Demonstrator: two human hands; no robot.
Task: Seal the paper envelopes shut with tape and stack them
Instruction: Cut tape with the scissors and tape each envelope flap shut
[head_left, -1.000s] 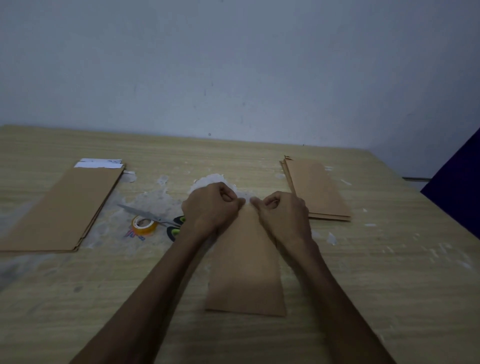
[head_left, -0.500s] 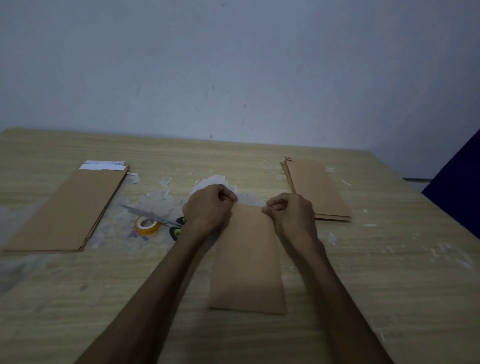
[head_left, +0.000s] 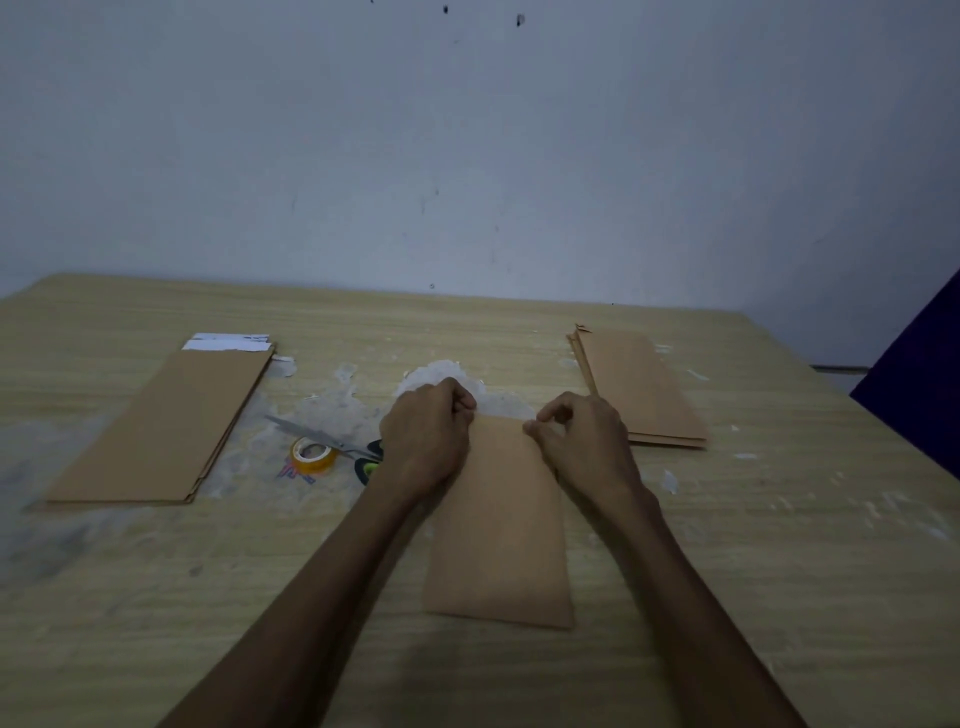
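Envelope (head_left: 498, 519) lies flat at centre frame on table (head_left: 779, 571). Left hand (head_left: 426, 441) and right hand (head_left: 587, 441), fingers curled, pinch its far edge — likely pressing the flap down for taping. Flap, any tape there: hidden. Tape roll (head_left: 313, 455), scissors (head_left: 332, 441) left of centre — within reach.

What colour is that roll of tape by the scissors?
The tape roll is orange-yellow; the head view, the only one here, shows it plainly.
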